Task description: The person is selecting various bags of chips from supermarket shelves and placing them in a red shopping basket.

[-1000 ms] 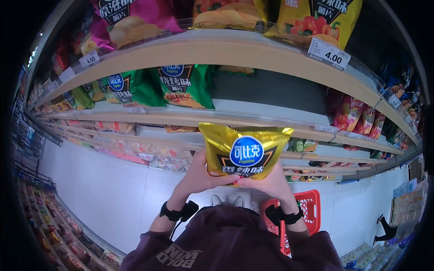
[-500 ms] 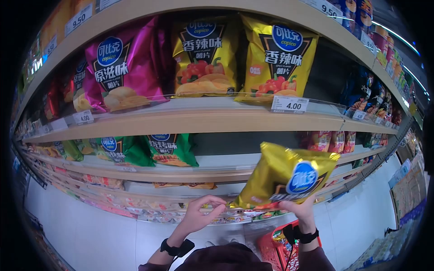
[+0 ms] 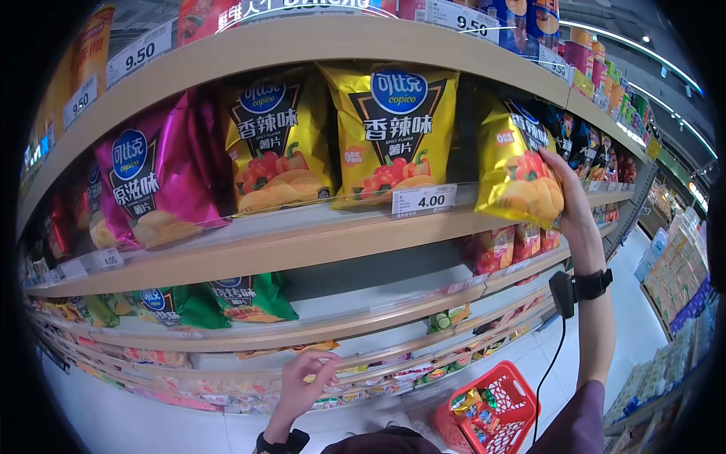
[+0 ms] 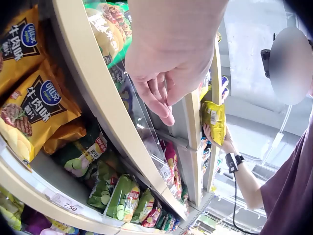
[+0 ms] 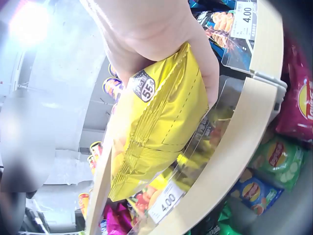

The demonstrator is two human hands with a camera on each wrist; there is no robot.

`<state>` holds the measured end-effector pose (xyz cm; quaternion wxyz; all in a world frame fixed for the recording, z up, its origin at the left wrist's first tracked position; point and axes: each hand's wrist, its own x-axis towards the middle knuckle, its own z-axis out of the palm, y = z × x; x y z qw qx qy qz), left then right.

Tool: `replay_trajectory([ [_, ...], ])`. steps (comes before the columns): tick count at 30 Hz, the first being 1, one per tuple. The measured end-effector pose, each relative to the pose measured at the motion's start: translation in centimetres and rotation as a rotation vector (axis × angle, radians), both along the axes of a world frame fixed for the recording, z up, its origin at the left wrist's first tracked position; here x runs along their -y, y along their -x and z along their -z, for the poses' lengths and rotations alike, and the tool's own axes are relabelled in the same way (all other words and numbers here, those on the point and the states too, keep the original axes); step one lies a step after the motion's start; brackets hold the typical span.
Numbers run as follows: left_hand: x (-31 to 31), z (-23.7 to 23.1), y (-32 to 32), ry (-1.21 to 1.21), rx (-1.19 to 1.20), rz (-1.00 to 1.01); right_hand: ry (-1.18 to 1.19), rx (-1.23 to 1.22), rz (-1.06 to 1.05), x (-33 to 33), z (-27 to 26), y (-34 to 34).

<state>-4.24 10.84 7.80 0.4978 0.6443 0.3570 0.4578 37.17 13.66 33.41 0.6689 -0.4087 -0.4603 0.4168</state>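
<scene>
My right hand (image 3: 572, 193) grips a yellow bag of potato chips (image 3: 520, 175) by its right side, at the front of the upper shelf (image 3: 302, 246). In the right wrist view, fingers and thumb hold the bag (image 5: 166, 122) around one end, its sealed back seam facing the camera. Two matching yellow bags stand to its left, the nearer one (image 3: 397, 140) just behind a 4.00 price tag (image 3: 423, 200). My left hand (image 3: 304, 382) hangs empty in front of the lower shelves, fingers loosely curled; the left wrist view shows nothing in that hand (image 4: 166, 68).
A magenta chip bag (image 3: 147, 181) stands farther left, and green bags (image 3: 249, 299) lie on the shelf below. Dark bags (image 3: 597, 147) sit right of the held one. A red basket (image 3: 507, 378) with several packages is on the floor. Clear plastic strips (image 5: 237, 54) edge the shelf.
The yellow bag was in both hands, then the left hand let go. My right hand has carried it up and right to the upper shelf. The view has tilted upward.
</scene>
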Motion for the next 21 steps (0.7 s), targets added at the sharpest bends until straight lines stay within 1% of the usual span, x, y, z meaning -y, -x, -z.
replay_trajectory([
  [2, -0.4, -0.4, -0.1, -0.082, -0.047, -0.029, 0.035, 0.044, -0.015, -1.2, -1.6, -0.3],
  [6, -0.7, -2.2, -0.6, -0.254, -0.105, -0.1, 0.056, 0.137, -0.061, -4.8, -3.0, -3.0],
  [7, -0.8, -3.0, -0.7, -0.309, -0.137, -0.111, 0.092, 0.138, -0.105, -5.5, -3.3, -3.1],
  [10, -1.0, -5.0, -1.2, -0.411, -0.199, -0.131, 0.101, 0.215, -0.049, -6.6, -4.3, -1.6],
  [14, -1.5, -6.0, -1.8, -0.52, -0.246, -0.171, 0.131, 0.109, -0.167, -9.6, -4.5, -2.1],
  [15, -1.5, -6.2, -2.0, -0.518, -0.234, -0.18, 0.129, 0.087, -0.224, -10.9, -4.2, -2.7],
  [17, -1.3, -6.6, -2.3, -0.513, -0.213, -0.191, 0.113, 0.104, -0.198, -12.3, -4.1, -2.7],
  [19, -1.3, -8.2, -3.3, -0.758, -0.267, -0.254, 0.114, 0.099, -0.197, -13.7, -3.8, -2.8],
  [20, -1.2, -9.4, -3.8, -0.877, -0.292, -0.292, 0.125, 0.112, -0.241, -14.6, -3.5, -2.9],
  [21, -0.8, -11.8, -4.3, -1.0, -0.383, -0.316, 0.133, 0.162, -0.202, -14.7, -3.5, -2.6],
])
